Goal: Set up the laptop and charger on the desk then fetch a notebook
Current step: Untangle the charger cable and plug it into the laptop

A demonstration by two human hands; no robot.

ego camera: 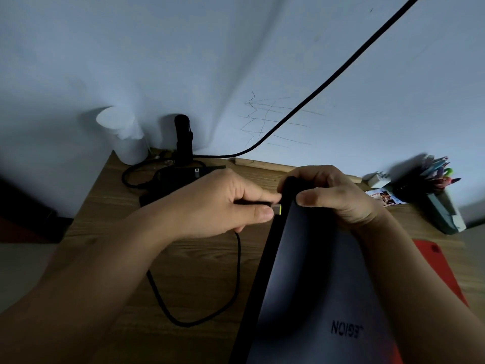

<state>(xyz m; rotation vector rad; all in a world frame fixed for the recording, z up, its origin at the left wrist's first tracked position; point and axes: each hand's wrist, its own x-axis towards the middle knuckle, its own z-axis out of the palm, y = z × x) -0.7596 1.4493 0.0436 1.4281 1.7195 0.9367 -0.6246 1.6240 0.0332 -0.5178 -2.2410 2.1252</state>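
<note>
A dark grey laptop [315,279] with its lid closed stands tilted up on the wooden desk [189,258]. My right hand [333,193] grips its far back edge, thumb on the lid. My left hand [223,203] pinches the charger plug [277,209], whose metal tip with a yellow end sits right at the laptop's rear edge. The plug's black cable [210,319] loops down across the desk. The black charger brick [181,177] lies at the back left of the desk. No notebook can be seen.
A white cylinder [123,135] and a black upright device [183,137] stand at the desk's back left. A pen holder [435,190] full of pens sits at the right, with a card [385,197] beside it. A red flat object [441,269] lies under my right forearm. A black cord [328,82] crosses the wall.
</note>
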